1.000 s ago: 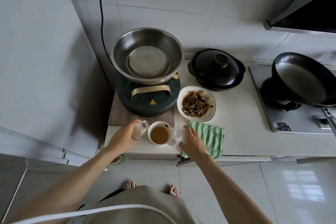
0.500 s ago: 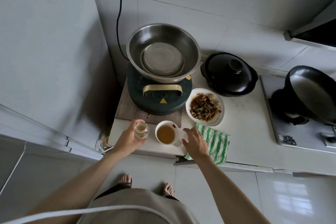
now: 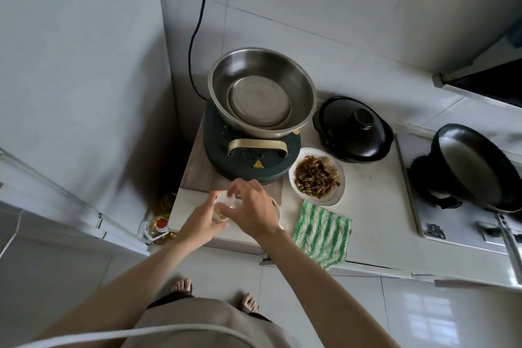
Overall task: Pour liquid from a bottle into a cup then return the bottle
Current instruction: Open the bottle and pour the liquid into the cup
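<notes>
A small clear glass bottle with a little yellowish liquid stands upright at the counter's front left edge, with my left hand wrapped around it. My right hand reaches across from the right, its fingertips pinching a clear cap at the bottle's mouth. The white cup sits just right of the bottle. My right hand hides most of it, so only a strip of its rim shows and its contents are hidden.
Behind the hands a steel bowl rests on a dark green cooker. To the right are a plate of food, a black lidded pot, a green striped cloth and a black pan on the stove. A red-capped bottle stands in the gap left of the counter.
My left hand tipped the bottle back upright. My right hand picked up the clear cap beside the cup and moved left over the cup to the bottle's mouth. The camera swung left.
</notes>
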A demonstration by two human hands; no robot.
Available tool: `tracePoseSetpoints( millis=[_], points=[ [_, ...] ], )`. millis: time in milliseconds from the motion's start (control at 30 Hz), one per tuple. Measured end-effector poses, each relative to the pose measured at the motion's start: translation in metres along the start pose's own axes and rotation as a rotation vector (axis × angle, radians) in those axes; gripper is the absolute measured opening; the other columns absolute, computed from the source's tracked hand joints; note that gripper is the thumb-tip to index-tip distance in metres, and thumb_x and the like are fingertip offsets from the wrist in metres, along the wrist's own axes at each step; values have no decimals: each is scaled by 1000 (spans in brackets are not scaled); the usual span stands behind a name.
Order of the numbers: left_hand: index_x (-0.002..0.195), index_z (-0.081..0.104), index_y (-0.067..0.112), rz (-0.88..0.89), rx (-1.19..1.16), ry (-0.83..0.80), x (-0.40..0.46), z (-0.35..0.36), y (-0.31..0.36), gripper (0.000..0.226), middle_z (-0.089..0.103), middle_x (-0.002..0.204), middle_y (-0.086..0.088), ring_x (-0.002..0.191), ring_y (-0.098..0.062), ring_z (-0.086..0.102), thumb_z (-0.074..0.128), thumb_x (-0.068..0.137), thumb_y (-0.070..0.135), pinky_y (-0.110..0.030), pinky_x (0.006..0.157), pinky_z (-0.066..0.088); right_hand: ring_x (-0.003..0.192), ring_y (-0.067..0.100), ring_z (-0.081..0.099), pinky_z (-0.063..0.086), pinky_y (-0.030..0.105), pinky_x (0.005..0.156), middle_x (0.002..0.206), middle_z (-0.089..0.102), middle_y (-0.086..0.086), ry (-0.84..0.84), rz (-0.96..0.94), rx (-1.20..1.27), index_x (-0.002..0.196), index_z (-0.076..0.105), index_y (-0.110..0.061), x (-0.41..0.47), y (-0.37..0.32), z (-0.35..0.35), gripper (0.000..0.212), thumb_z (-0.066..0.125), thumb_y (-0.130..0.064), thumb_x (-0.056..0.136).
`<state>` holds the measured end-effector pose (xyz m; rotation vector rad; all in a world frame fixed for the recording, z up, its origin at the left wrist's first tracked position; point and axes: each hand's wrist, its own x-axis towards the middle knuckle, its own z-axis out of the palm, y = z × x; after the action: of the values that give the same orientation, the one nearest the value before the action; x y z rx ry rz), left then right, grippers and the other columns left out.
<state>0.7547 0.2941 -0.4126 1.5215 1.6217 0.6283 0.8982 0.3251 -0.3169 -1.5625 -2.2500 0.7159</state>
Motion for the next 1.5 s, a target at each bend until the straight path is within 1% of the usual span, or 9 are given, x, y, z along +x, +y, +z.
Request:
tracePoseSetpoints(
  millis=[300, 500, 700, 833, 900, 1067, 1167, 1333, 1500],
  points=[
    [129, 33, 33, 27, 22, 12, 1, 0, -5, 66, 66, 104, 5, 73, -4, 66, 76, 81, 20, -5, 58, 49, 103, 24, 62, 52, 39, 90, 104, 72, 8, -31, -77, -169, 98, 71, -14, 3, -4, -1, 24, 80, -32, 85],
    [130, 34, 28, 68, 36, 21, 2, 0, -8, 67, 60, 111, 8, 78, -5, 64, 77, 80, 21, -3, 59, 46, 104, 25, 66, 55, 38, 92, 112, 70, 9, -271, -166, -472, 131, 63, -28, 25, -16, -10, 43, 72, -39, 91],
    [124, 34, 32, 64, 29, 9, 2, -3, -5, 59, 57, 105, 17, 72, 3, 63, 74, 82, 20, -12, 64, 55, 73, 20, 65, 47, 30, 65, 73, 60, 3, -223, -17, -678, 87, 68, -14, 27, -34, 4, 48, 45, -54, 102],
    [141, 25, 25, 40, 63, 17, 1, 0, -4, 77, 48, 111, 16, 72, -2, 62, 75, 83, 24, -5, 57, 50, 61, 20, 58, 40, 30, 55, 63, 50, 0, -271, -17, -797, 106, 64, -21, 25, -32, 2, 19, 53, -36, 104],
    [141, 24, 30, 71, 43, -1, 1, -2, -6, 77, 54, 115, 16, 76, -4, 63, 75, 83, 23, -3, 57, 48, 55, 16, 56, 35, 25, 51, 61, 50, -2, -201, 28, -741, 87, 63, -17, 24, -30, -1, 50, 37, -56, 103],
    [138, 31, 22, 58, 88, 16, -2, -2, -8, 70, 54, 111, 10, 80, -5, 60, 74, 83, 18, -1, 58, 42, 79, 21, 65, 56, 32, 64, 108, 63, 2, -268, -263, -763, 127, 49, -17, 16, -12, 7, 43, 48, -50, 100],
    [134, 32, 25, 56, 57, 9, 1, 0, -9, 68, 62, 103, 13, 75, -6, 64, 75, 82, 20, -5, 62, 45, 91, 23, 64, 48, 34, 66, 112, 60, 4, -311, -336, -941, 134, 50, -20, 17, -10, 13, 43, 55, -45, 99],
    [126, 34, 33, 88, 34, 31, 3, 3, -17, 63, 64, 87, 16, 64, -8, 65, 77, 80, 31, -24, 57, 59, 98, 30, 65, 51, 41, 71, 116, 54, 13, -373, -112, -1031, 143, 43, -26, 10, -26, 29, 62, 72, -35, 89],
    [129, 35, 30, 88, 38, 6, 2, -2, -13, 60, 66, 92, 13, 65, -9, 65, 73, 83, 36, -16, 48, 52, 100, 30, 65, 52, 41, 72, 117, 54, 14, -349, 50, -918, 147, 37, -22, 6, -37, 36, 61, 66, -34, 95]
  ],
)
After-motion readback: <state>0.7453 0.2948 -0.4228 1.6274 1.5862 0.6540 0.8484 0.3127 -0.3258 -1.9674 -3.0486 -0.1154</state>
